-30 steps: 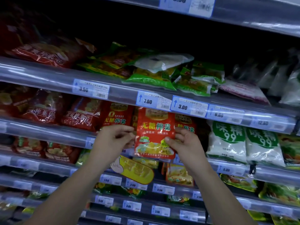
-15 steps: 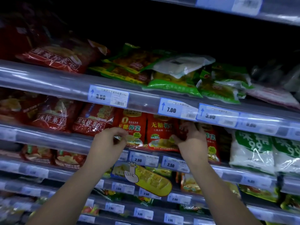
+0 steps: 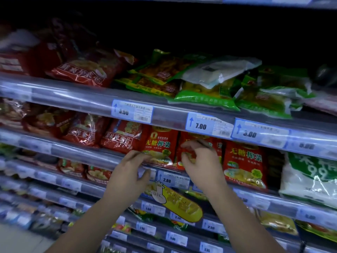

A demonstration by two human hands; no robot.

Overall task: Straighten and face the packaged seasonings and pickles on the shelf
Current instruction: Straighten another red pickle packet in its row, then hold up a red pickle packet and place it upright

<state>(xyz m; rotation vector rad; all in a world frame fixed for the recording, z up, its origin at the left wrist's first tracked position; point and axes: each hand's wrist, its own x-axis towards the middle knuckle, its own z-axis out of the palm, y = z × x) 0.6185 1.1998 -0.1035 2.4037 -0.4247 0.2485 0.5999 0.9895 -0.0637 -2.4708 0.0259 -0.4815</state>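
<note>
Reaching at red 无糖榨菜 packets [image 3: 159, 146] — left hand [image 3: 130, 172], right hand [image 3: 199, 166], tags 7.00 [image 3: 200, 126], 2.80 [image 3: 166, 180].

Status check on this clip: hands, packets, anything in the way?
Left hand open at shelf edge. Right hand fingering middle red pickle packet. Nothing blocking.

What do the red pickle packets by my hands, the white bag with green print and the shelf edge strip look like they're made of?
Red pickle packets: probably glossy plastic film; they crinkle and catch bright glints.
White bag with green print: likely soft plastic film too; creased and shiny, its contents hidden.
Shelf edge strip: seemingly clear, smooth hard plastic; light streaks run along it and paper price tags sit behind it.
</note>
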